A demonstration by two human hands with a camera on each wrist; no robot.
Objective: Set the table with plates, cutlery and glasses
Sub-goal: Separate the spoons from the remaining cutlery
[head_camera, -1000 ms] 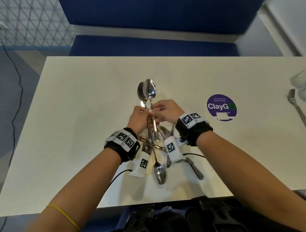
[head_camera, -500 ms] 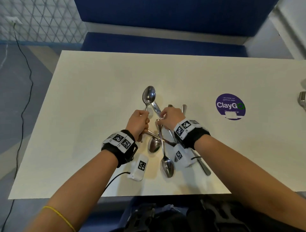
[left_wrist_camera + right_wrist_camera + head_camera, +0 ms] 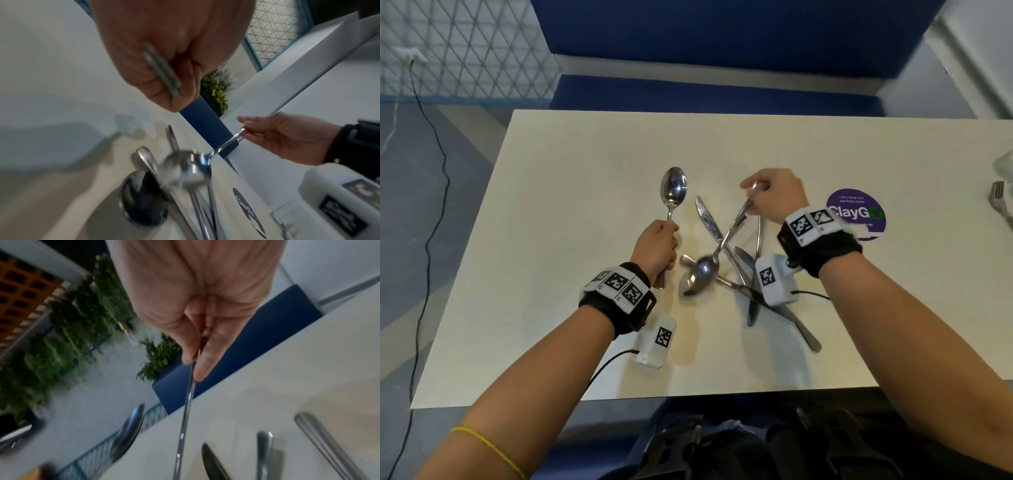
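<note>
My left hand (image 3: 655, 248) grips spoon handles in a fist, with a spoon bowl (image 3: 673, 188) pointing away from me. The left wrist view shows two handle ends (image 3: 162, 71) side by side in that fist. My right hand (image 3: 774, 197) pinches the handle end of another spoon (image 3: 698, 277), which slants down with its blurred bowl over the cutlery pile (image 3: 743, 274). In the right wrist view the fingers (image 3: 197, 363) pinch that thin handle (image 3: 187, 410). Knives and other cutlery lie crossed on the cream table (image 3: 568, 240) between my hands.
A fork (image 3: 998, 202) lies at the table's right edge, with a glass (image 3: 1005, 164) just beyond it. A purple ClayGo sticker (image 3: 856, 214) sits right of my right hand. A blue bench (image 3: 705, 92) runs along the far side.
My hands have drawn apart. The right hand moved right and away, lifting one spoon by its handle out of the pile. The left hand shifted left with its spoons.
</note>
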